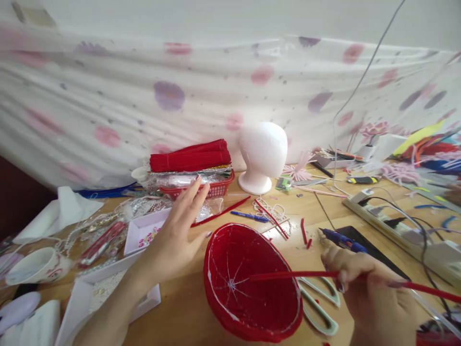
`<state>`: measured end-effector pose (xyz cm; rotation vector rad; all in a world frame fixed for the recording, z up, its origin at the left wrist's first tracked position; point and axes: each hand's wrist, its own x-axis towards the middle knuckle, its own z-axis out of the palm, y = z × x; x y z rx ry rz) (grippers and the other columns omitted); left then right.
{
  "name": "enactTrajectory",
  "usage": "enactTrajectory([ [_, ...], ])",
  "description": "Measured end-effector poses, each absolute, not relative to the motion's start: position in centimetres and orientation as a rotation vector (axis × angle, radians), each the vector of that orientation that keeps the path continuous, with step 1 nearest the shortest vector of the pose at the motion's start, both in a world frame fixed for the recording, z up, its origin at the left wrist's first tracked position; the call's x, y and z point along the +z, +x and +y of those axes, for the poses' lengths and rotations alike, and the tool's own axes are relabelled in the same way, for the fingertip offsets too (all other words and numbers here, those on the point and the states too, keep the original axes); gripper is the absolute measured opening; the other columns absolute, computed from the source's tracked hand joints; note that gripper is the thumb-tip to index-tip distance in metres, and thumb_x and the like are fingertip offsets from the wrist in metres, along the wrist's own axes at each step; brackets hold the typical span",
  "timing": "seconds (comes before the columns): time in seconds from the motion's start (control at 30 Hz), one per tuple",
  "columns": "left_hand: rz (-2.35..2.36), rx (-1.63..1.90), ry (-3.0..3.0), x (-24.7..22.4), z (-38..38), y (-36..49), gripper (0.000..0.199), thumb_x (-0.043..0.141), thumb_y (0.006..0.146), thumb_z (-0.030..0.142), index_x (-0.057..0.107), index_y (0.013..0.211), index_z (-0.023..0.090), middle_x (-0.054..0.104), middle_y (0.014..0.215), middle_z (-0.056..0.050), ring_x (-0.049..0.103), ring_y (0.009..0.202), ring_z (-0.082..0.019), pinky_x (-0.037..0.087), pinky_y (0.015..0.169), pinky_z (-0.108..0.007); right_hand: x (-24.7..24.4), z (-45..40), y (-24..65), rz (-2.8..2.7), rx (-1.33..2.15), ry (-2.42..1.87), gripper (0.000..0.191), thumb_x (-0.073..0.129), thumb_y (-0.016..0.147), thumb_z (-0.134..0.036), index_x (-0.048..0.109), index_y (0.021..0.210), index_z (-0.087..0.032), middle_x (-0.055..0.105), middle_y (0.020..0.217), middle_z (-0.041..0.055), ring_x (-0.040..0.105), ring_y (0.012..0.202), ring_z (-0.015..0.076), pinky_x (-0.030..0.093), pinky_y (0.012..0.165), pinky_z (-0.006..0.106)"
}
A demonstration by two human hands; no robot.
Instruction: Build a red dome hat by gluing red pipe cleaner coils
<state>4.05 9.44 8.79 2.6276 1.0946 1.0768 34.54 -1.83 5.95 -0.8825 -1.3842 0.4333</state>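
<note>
A red bowl-shaped piece (266, 302) lies tilted on the table, its hollow side facing me, with pale lines spreading from a centre inside. My right hand (367, 283) is closed on a long red pipe cleaner (295, 275), whose far end reaches over the hollow. My left hand (180, 230) hovers left of the bowl-shaped piece, empty, with fingers stretched out. Scissors with pale green handles (326, 327) lie between the red piece and my right hand, their blades hidden. Just beyond the right hand is a blue glue gun (344, 240) by a black tray (378, 259).
A white foam head (264, 154) stands at the back, beside a red basket (219, 187) topped by a red pipe cleaner bundle (190, 156). White boxes (151, 300) of beads lie left. A blue pen (249, 216) and bead strings are mid-table. A power strip (392, 230) runs along the right.
</note>
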Motion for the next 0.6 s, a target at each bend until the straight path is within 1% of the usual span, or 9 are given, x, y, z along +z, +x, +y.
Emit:
enactTrajectory([
  [0.07, 1.03, 1.162, 2.474, 8.5, 9.4, 4.3, 0.057, 0.056, 0.093, 0.018, 0.042, 0.148, 0.025, 0.072, 0.123, -0.007, 0.069, 0.111, -0.019, 0.06, 0.088, -0.031, 5.9, -2.2, 34.0, -1.293, 0.426, -0.931, 0.042, 0.057, 0.093, -0.05, 0.056, 0.062, -0.022, 0.045, 0.05, -0.0024, 0.045, 0.048, 0.015, 0.038, 0.051, 0.033],
  [0.13, 0.992, 1.194, 2.36, 8.1, 9.2, 4.7, 0.029, 0.055, 0.094, 0.019, 0.068, 0.119, 0.022, 0.078, 0.081, 0.001, 0.073, 0.07, -0.013, 0.061, 0.069, -0.024, 5.7, -2.6, 33.7, -1.239, 0.458, -0.963, 0.044, 0.058, 0.093, -0.049, 0.047, 0.061, -0.022, 0.039, 0.054, -0.003, 0.042, 0.052, 0.0148, 0.034, 0.052, 0.032],
  [0.17, 0.992, 1.2, 2.33, 7.8, 9.2, 5.0, 0.021, 0.056, 0.093, 0.019, 0.072, 0.105, 0.021, 0.075, 0.07, 0.003, 0.069, 0.061, -0.012, 0.061, 0.071, -0.027, 5.6, -2.8, 33.6, -1.229, 0.483, -0.979, 0.044, 0.057, 0.094, -0.049, 0.045, 0.061, -0.022, 0.038, 0.056, -0.0028, 0.041, 0.054, 0.015, 0.033, 0.053, 0.032],
  [0.23, 1.026, 1.205, 2.309, 7.3, 9.2, 5.6, 0.017, 0.057, 0.09, 0.019, 0.072, 0.098, 0.019, 0.075, 0.075, 0.0, 0.071, 0.072, -0.015, 0.06, 0.088, -0.038, 5.1, -3.0, 33.7, -1.227, 0.512, -1.004, 0.044, 0.054, 0.095, -0.049, 0.044, 0.063, -0.021, 0.038, 0.058, -0.0023, 0.04, 0.057, 0.0153, 0.033, 0.054, 0.033],
  [0.33, 1.017, 1.082, 2.158, 6.4, 9.4, 6.5, 0.042, 0.062, 0.084, 0.017, 0.058, 0.126, 0.018, 0.07, 0.121, -0.01, 0.064, 0.119, -0.023, 0.047, 0.109, -0.051, 4.1, -3.2, 34.1, -1.246, 0.553, -1.044, 0.045, 0.048, 0.099, -0.045, 0.045, 0.061, -0.021, 0.04, 0.057, -0.0013, 0.042, 0.057, 0.0155, 0.036, 0.056, 0.033],
  [0.4, 0.955, 0.935, 2.011, 5.6, 9.6, 7.1, 0.053, 0.062, 0.084, 0.018, 0.05, 0.135, 0.018, 0.057, 0.142, -0.015, 0.054, 0.134, -0.024, 0.044, 0.113, -0.05, 3.5, -3.4, 34.4, -1.262, 0.585, -1.08, 0.048, 0.04, 0.102, -0.044, 0.053, 0.062, -0.021, 0.047, 0.057, 0.0002, 0.046, 0.054, 0.0152, 0.04, 0.056, 0.033],
  [0.47, 0.903, 0.826, 1.903, 4.8, 9.8, 7.5, 0.054, 0.06, 0.084, 0.017, 0.048, 0.137, 0.018, 0.055, 0.144, -0.017, 0.056, 0.132, -0.024, 0.05, 0.108, -0.046, 3.3, -3.4, 34.7, -1.314, 0.624, -1.136, 0.052, 0.033, 0.104, -0.046, 0.064, 0.07, -0.023, 0.054, 0.055, 0.0012, 0.051, 0.049, 0.0154, 0.045, 0.055, 0.033],
  [0.53, 0.879, 0.751, 1.85, 4.0, 9.8, 7.8, 0.055, 0.053, 0.081, 0.009, 0.049, 0.136, 0.016, 0.064, 0.134, -0.017, 0.068, 0.115, -0.023, 0.061, 0.09, -0.039, 3.5, -3.4, 34.7, -1.408, 0.686, -1.177, 0.057, 0.028, 0.104, -0.049, 0.071, 0.077, -0.023, 0.059, 0.054, 0.0035, 0.057, 0.048, 0.0179, 0.05, 0.054, 0.034],
  [0.6, 0.854, 0.684, 1.79, 3.7, 9.9, 8.0, 0.062, 0.044, 0.072, 0.001, 0.053, 0.132, 0.014, 0.074, 0.117, -0.014, 0.076, 0.093, -0.021, 0.065, 0.071, -0.032, 4.3, -3.3, 34.3, -1.504, 0.756, -1.184, 0.061, 0.026, 0.103, -0.052, 0.073, 0.077, -0.023, 0.064, 0.056, 0.0064, 0.064, 0.053, 0.0209, 0.053, 0.053, 0.034],
])
